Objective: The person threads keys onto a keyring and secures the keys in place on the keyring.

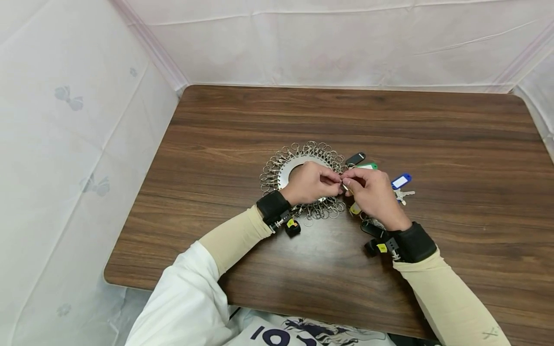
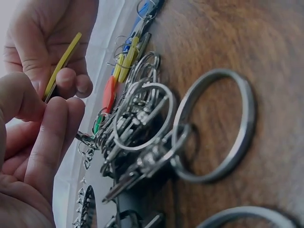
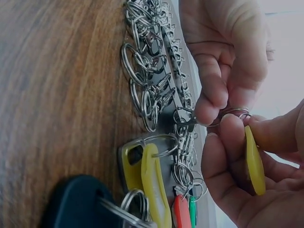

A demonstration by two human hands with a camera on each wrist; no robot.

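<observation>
Pinching yellow tag point(image 3: 255, 161), both hands

Head view: bright, even, diffuse light; soft shadows under forearms; wide-angle bowing at edges. Wrist views: dimmer, shallow focus; near fingers and foreground steel split rings point(image 2: 216, 126) blurred; pale background overexposed.

Yellow tag point(image 3: 254, 161), blue tag point(image 1: 400, 181) (white label), silver rings point(image 1: 298, 156), dark-brown woodgrain table point(image 1: 433, 144)
</observation>
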